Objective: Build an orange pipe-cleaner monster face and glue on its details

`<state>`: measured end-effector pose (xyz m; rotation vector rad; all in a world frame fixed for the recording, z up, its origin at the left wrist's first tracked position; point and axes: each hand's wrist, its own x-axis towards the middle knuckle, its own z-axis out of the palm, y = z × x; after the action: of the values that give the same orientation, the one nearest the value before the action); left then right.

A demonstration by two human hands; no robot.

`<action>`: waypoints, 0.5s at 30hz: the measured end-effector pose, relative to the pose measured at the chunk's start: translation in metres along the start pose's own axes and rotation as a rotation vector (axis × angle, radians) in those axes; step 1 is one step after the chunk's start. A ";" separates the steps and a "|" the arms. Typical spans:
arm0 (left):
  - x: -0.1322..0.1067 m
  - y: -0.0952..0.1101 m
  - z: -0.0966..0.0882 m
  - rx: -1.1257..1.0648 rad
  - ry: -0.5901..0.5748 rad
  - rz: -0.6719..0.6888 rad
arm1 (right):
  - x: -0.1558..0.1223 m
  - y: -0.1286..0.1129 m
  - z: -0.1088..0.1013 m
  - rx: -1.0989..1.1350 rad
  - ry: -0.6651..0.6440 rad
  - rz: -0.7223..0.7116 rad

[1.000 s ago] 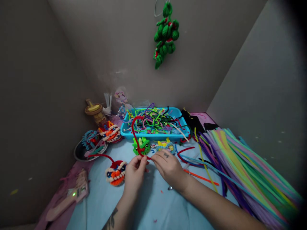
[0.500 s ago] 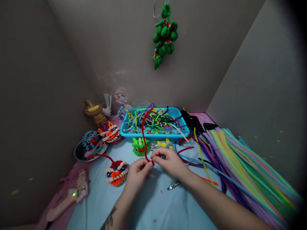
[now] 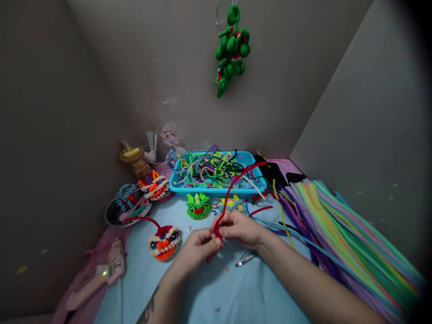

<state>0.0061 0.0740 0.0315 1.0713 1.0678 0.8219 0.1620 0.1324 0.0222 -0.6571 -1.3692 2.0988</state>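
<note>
A red pipe cleaner [image 3: 230, 188] rises from between my hands and arcs up to the right, over the blue tray. Its lower end is bent where my left hand [image 3: 200, 248] pinches it between thumb and fingers. My right hand [image 3: 240, 230] is closed on the same pipe cleaner just above, close against the left. To the left lies a red, white and orange lion head [image 3: 164, 244] of pipe cleaners, with a red stem sticking out. Behind my hands sit a green dragon head [image 3: 198, 207] and a partly hidden yellow piece [image 3: 233, 203].
A blue tray [image 3: 216, 192] holds tangled pipe cleaner scraps. Bundled pipe cleaners [image 3: 340, 234] lie at right. Nail clippers [image 3: 245, 260] rest near my right wrist. At left are a metal bowl [image 3: 113, 217] and a pink glue gun [image 3: 97, 276] with a green light. A green charm [image 3: 232, 49] hangs above.
The red pipe cleaner's free end has swung from upright over to the right. Both hands have shifted slightly right, and the right hand has closed in nearer the left.
</note>
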 end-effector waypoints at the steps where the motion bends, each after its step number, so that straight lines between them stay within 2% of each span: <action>1: 0.000 0.000 0.000 -0.018 0.004 -0.012 | 0.000 0.000 0.000 0.003 -0.003 -0.014; 4: 0.002 0.001 0.000 -0.007 0.075 -0.007 | 0.001 0.000 0.000 -0.015 0.071 -0.075; 8: 0.005 0.002 0.003 0.039 0.201 0.088 | 0.005 0.003 0.003 -0.017 0.215 -0.126; 12: 0.006 -0.003 0.009 0.099 0.437 0.230 | 0.009 0.006 0.009 0.078 0.299 -0.154; 15: 0.004 -0.009 0.011 0.228 0.596 0.317 | 0.009 0.008 0.015 0.168 0.342 -0.147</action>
<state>0.0179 0.0720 0.0230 1.2405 1.5380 1.3522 0.1437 0.1260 0.0191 -0.7777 -1.0089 1.8579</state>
